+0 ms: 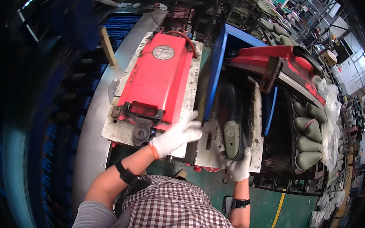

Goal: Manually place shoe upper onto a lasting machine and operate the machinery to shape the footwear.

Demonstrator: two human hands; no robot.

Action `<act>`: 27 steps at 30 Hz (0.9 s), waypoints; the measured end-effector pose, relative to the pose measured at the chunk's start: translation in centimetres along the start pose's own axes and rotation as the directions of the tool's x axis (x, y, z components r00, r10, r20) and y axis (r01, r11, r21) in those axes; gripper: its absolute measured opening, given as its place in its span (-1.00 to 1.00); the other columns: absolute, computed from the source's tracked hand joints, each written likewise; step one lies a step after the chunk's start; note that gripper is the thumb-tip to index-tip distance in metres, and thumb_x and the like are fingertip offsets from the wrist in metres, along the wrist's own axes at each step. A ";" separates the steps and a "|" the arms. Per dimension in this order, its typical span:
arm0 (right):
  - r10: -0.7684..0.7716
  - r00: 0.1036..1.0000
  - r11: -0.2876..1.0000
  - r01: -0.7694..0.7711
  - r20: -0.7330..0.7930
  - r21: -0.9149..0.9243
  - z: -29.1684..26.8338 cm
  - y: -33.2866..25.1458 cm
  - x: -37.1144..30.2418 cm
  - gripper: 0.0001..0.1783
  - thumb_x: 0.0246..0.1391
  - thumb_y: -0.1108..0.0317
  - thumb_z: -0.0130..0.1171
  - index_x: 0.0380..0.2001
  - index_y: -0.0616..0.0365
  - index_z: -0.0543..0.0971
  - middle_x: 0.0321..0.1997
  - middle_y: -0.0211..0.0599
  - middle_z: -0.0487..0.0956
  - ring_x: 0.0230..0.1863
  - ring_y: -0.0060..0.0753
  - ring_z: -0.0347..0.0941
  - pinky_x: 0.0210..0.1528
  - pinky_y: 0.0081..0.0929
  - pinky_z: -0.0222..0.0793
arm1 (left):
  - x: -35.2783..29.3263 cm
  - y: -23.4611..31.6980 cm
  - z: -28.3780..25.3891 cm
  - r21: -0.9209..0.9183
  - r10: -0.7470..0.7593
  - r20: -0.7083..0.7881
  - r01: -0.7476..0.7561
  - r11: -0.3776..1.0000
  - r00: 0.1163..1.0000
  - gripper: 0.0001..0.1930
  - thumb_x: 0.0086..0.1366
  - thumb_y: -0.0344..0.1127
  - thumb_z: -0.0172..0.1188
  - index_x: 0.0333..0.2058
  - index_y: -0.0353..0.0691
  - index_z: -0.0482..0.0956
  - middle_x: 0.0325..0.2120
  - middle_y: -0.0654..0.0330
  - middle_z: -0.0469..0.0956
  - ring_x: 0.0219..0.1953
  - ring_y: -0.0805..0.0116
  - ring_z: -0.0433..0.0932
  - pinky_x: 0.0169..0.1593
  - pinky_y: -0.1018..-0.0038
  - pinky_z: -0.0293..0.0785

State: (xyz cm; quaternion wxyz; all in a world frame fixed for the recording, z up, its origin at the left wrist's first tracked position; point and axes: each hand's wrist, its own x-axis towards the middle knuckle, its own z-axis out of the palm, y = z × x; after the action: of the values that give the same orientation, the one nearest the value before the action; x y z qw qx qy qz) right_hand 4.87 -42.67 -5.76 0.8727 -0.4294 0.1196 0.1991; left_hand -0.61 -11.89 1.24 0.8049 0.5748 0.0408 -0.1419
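My left hand [178, 135], in a white knit glove, is raised with its fingers spread beside the lower right corner of a closed red press lid [155, 79]. It holds nothing. My right hand [239, 165], gloved alike, has its fingers around the near end of a dark shoe [229, 101]; they are slightly blurred. An olive-green shoe last [232, 139] shows in the opening of that shoe. The shoe lies lengthwise in the right-hand press bed [257, 120], under a second red lid [272, 61] that is swung up. A black handle [144, 110] sits on the closed lid's near end.
A blue metal frame [215, 69] stands between the two presses. Green shoe lasts [309, 137] fill a rack at the right, beside clear plastic sheeting [331, 121]. A metal conveyor edge [93, 132] runs along the left. Another person's gloved hand [124, 5] is at the far left.
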 end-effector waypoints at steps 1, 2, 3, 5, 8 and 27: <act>0.043 0.993 0.994 -0.031 0.111 -0.104 1.0 1.1 -0.4 -0.05 0.26 -0.46 0.00 0.42 0.06 0.33 0.23 -0.16 0.57 0.03 -0.09 0.62 -0.17 -0.25 0.60 | -1.5 -1.0 -0.3 -0.075 0.017 0.032 -0.014 0.997 0.999 0.08 0.40 0.04 0.30 0.56 -0.24 -0.29 0.43 -0.09 0.20 0.42 0.17 0.29 0.38 0.29 0.32; 0.073 0.963 0.992 -0.043 0.258 -0.121 2.3 2.9 -0.8 -0.05 0.22 -0.40 0.09 0.44 0.06 0.30 0.27 -0.18 0.54 0.12 -0.10 0.57 -0.05 -0.19 0.57 | -3.1 -1.7 -0.3 -0.150 -0.079 0.010 0.080 0.985 0.997 0.12 0.40 0.08 0.31 0.56 -0.22 -0.34 0.43 -0.07 0.21 0.42 0.18 0.28 0.38 0.28 0.31; 0.095 0.960 0.991 -0.066 0.265 -0.117 3.9 4.7 -1.2 -0.04 0.19 -0.34 0.18 0.45 0.06 0.28 0.32 -0.21 0.51 0.20 -0.12 0.52 0.06 -0.13 0.54 | -4.3 -2.1 -0.6 -0.097 0.049 0.061 -0.043 0.994 0.997 0.21 0.35 0.17 0.35 0.56 -0.19 -0.40 0.44 -0.04 0.19 0.44 0.14 0.26 0.40 0.27 0.29; 0.162 0.947 0.961 -0.087 0.277 -0.263 7.9 7.8 -1.8 0.02 0.13 -0.23 0.37 0.49 0.07 0.24 0.40 -0.26 0.46 0.37 -0.15 0.41 0.28 0.00 0.47 | -6.0 -2.6 -0.5 -0.239 0.231 -0.053 -0.237 0.942 0.971 0.15 0.27 0.19 0.40 0.54 -0.20 -0.17 0.42 0.06 0.24 0.44 0.18 0.28 0.41 0.21 0.34; 0.297 0.817 0.858 -0.002 0.494 -0.513 14.5 9.9 -2.7 -0.19 0.28 0.25 0.20 0.52 0.22 0.19 0.43 -0.17 0.41 0.40 -0.35 0.32 0.46 -0.36 0.20 | -11.1 -2.6 -4.2 -0.459 0.254 -0.318 -0.383 0.802 0.913 -0.08 0.22 0.00 0.40 0.43 -0.26 0.18 0.29 0.07 0.43 0.31 0.18 0.46 0.38 0.19 0.42; -0.069 0.608 -0.266 0.753 0.791 -0.602 20.1 20.8 -0.6 -0.56 -0.04 0.49 0.39 -0.01 0.05 0.67 0.04 -0.14 0.61 0.12 0.04 0.52 0.22 -0.08 0.41 | -36.1 -19.9 -41.6 -0.507 -0.559 -0.825 -0.554 0.660 0.089 -0.57 0.15 0.10 0.33 -0.04 0.12 0.58 -0.08 0.22 0.64 -0.06 0.16 0.64 0.04 0.02 0.57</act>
State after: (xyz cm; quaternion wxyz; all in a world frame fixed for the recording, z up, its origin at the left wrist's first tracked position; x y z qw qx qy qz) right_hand -4.27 -15.26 -8.04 0.2844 -0.8490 -0.4447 -0.0240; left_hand -36.54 27.71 -22.72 0.7019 0.1156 0.6276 0.3164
